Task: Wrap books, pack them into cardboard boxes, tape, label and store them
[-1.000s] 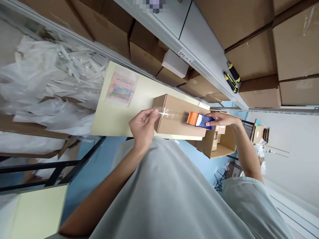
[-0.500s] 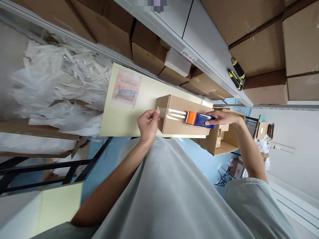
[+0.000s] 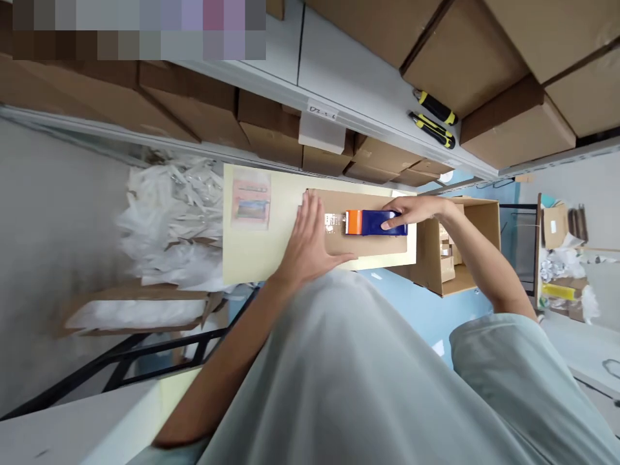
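Observation:
A closed cardboard box (image 3: 375, 245) lies lengthwise on a pale yellow tabletop (image 3: 252, 258). My left hand (image 3: 309, 236) rests flat across the left end of the box, fingers stretched out and thumb pointing right. In my right hand (image 3: 411, 212) is a tape dispenser (image 3: 378, 223) with a dark blue body and an orange toothed front, set down on the top face of the box. Clear packing tape (image 3: 334, 223) runs along the box between the dispenser's teeth and my left hand. My left palm hides the tape's far end.
An open carton (image 3: 469, 284) with small boxes inside stands at the table's right end. Two yellow-black utility knives (image 3: 433, 119) lie on the grey shelf above. Brown boxes (image 3: 271, 129) fill the shelf behind. White plastic scraps (image 3: 174, 219) are heaped at left. A printed sheet (image 3: 250, 200) lies on the table.
My left hand has gone from pinching the tape's end at the box's left edge to lying flat on the box. The dispenser stays in my right hand; the camera view has turned.

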`<state>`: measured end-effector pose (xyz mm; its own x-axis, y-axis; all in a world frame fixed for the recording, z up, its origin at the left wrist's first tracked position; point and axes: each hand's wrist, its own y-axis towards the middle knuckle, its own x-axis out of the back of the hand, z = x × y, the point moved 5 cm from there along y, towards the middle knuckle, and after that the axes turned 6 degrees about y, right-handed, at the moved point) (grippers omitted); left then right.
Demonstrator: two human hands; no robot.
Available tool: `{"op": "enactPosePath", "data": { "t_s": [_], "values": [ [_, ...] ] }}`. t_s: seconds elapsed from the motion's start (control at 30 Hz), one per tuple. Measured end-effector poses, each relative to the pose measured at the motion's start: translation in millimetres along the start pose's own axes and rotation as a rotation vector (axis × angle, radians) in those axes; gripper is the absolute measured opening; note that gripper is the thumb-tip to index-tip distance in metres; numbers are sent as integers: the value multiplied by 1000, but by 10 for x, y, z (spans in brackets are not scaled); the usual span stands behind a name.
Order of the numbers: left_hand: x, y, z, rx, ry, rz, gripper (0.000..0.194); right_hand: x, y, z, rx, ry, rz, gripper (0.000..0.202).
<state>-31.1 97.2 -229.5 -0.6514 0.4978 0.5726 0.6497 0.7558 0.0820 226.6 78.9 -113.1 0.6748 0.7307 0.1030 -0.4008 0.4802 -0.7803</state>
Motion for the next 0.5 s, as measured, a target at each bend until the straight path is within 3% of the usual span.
{"op": "enactPosePath", "data": {
  "t_s": [0.1,0.3,0.4,0.5],
  "values": [
    [-159,112,-133,-86,157,151,147,-23,24,-17,10,28,47,53],
    [-240,160,-67,-73,288,174,146,-38,-26,-96,55,62,90,51],
    [-223,168,-78,-37,306,189,149,15,-189,-292,86,46,105,52],
    [-228,189,-90,1,324,207,152,119,-465,-639,98,59,93,55]
  ]
}}
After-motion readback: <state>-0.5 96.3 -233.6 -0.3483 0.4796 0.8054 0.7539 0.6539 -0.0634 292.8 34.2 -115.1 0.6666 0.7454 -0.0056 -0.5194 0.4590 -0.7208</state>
